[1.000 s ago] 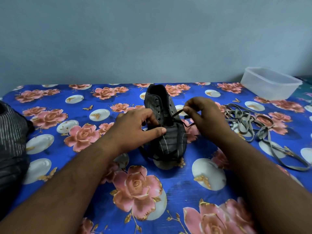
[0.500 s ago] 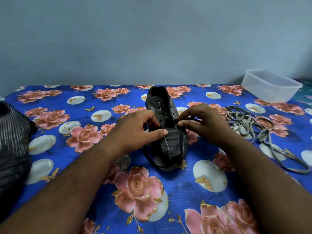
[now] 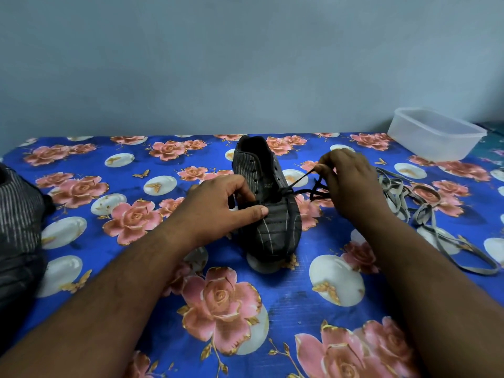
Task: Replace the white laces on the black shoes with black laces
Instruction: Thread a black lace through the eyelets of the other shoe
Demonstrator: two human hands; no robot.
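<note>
A black striped shoe (image 3: 272, 219) stands in the middle of the flowered cloth, its toe pointing toward me. My left hand (image 3: 218, 208) grips its left side, thumb laid across the toe part. A black lace (image 3: 298, 181) runs taut from the lower eyelets up to the right, where my right hand (image 3: 346, 181) pinches it between thumb and fingers beside the shoe. More of the lace hangs below that hand. The removed pale laces (image 3: 425, 211) lie in a tangled heap on the right.
A second dark striped shoe (image 3: 19, 225) sits at the left edge, partly cut off. A clear plastic box (image 3: 436, 135) stands at the back right. The blue rose-patterned cloth (image 3: 109, 165) covers the surface up to a plain wall.
My right hand has drawn away from the shoe, up and to the right, pulling the black lace taut through the eyelets. The left hand has kept its hold on the shoe.
</note>
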